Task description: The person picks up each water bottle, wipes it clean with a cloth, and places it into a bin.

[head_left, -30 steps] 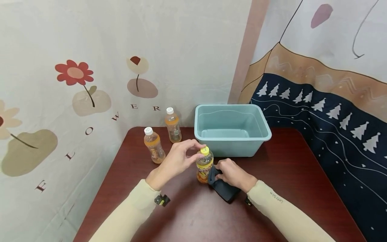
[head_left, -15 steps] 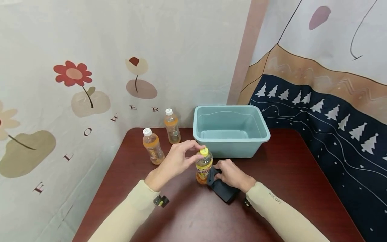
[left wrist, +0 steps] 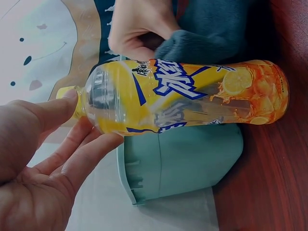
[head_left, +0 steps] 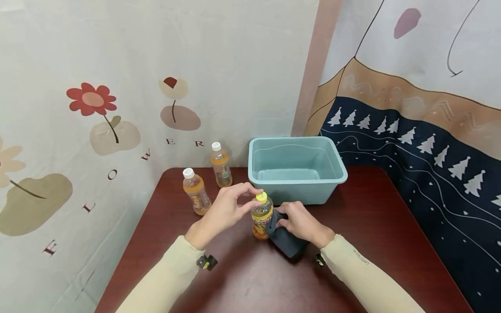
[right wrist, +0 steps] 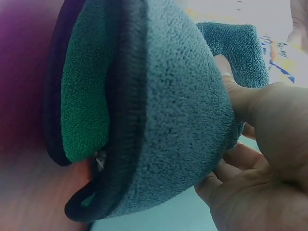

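A clear plastic bottle (head_left: pixel 261 221) with a yellow label and yellow cap stands upright on the table in front of the bin. My left hand (head_left: pixel 231 206) pinches its cap between thumb and fingers, as the left wrist view shows up close. On the bottle's right side, my right hand (head_left: pixel 299 221) grips a folded dark grey cloth (head_left: pixel 287 241), with one edge of it against the label. In the right wrist view the towelling cloth (right wrist: pixel 178 110) hangs from thumb and fingers, its green inner face and dark hem showing.
A light blue-green plastic bin (head_left: pixel 297 191) stands at the back of the dark red table (head_left: pixel 364 243). Left of it are two white-capped bottles, one nearer (head_left: pixel 197 195) and one farther back (head_left: pixel 221 167). A printed curtain (head_left: pixel 235 65) hangs behind the table.
The head view has shifted slightly, so everything sits a little farther left. The right hand's cloth moves slightly against the bottle; the left hand keeps its pinch on the cap.
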Tool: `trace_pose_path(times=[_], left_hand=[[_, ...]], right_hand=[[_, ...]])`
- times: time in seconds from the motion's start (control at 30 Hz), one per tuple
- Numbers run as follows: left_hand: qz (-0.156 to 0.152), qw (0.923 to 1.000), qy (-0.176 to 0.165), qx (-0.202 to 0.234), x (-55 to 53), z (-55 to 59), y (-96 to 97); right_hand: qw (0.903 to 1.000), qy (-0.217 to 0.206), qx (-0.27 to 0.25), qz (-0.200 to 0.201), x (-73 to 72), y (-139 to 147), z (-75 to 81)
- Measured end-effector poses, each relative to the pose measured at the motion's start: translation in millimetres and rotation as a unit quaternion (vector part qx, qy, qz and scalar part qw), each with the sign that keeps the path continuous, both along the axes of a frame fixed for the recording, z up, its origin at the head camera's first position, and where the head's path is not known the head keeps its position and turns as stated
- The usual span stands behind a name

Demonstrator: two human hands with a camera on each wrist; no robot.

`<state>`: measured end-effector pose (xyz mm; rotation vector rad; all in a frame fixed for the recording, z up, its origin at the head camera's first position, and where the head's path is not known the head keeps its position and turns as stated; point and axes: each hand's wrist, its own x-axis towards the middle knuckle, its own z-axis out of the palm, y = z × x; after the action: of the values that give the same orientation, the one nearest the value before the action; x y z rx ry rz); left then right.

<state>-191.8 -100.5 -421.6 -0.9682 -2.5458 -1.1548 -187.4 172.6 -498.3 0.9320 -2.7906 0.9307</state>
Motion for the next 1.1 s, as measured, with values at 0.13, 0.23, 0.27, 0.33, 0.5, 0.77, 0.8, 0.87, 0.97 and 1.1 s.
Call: trace_pose_path(times=[0.13,0.23,0.27,0.33,0.5,0.77,0.8,0.87,0.97,1.1], left_hand=[[-0.002,1.0,-0.004,0.004,-0.5,-1.3,-0.6],[-0.002,1.0,-0.003,0.006,-1.4,-2.2,-0.9],[-0.002,1.0,-0.002,0.007,-1.7,-2.4,-1.1],[-0.002,1.0,-0.001,0.006,-1.8,-2.4,-1.5],[-0.001,1.0,-0.002,0.003,-0.4,-1.2,-2.4],[-0.006,1.0,-0.003,0.004,-0.8,-3.4,-3.3],[-0.007,1.0,-0.001,0.006,-0.7,-3.5,-3.3],[-0.008,0.9999,0.003,0.007,-0.3,-3.3,-3.3],[-0.012,0.9999,0.007,0.01,0.0,-2.8,-2.8],[-0.012,0.9999,0.007,0.01,-0.6,-2.7,-2.3]], right_hand=[[0.9999,0.014,-0.003,-0.008,2.7,1.0,11.1],[0.9997,0.022,-0.005,-0.013,3.4,2.1,21.1],[0.9996,0.024,-0.007,-0.015,3.5,2.2,24.6],[0.9994,0.025,-0.013,-0.017,4.2,2.5,31.7],[0.9987,0.028,-0.038,-0.018,7.5,3.3,46.7],[0.9945,0.055,-0.086,-0.023,11.0,-5.3,65.0],[0.9943,0.057,-0.087,-0.022,11.1,-6.9,66.4],[0.9943,0.058,-0.087,-0.02,11.5,-9.2,68.6],[0.995,0.056,-0.081,-0.019,11.8,-10.7,70.3],[0.9956,0.056,-0.073,-0.016,11.2,-9.7,70.9]])
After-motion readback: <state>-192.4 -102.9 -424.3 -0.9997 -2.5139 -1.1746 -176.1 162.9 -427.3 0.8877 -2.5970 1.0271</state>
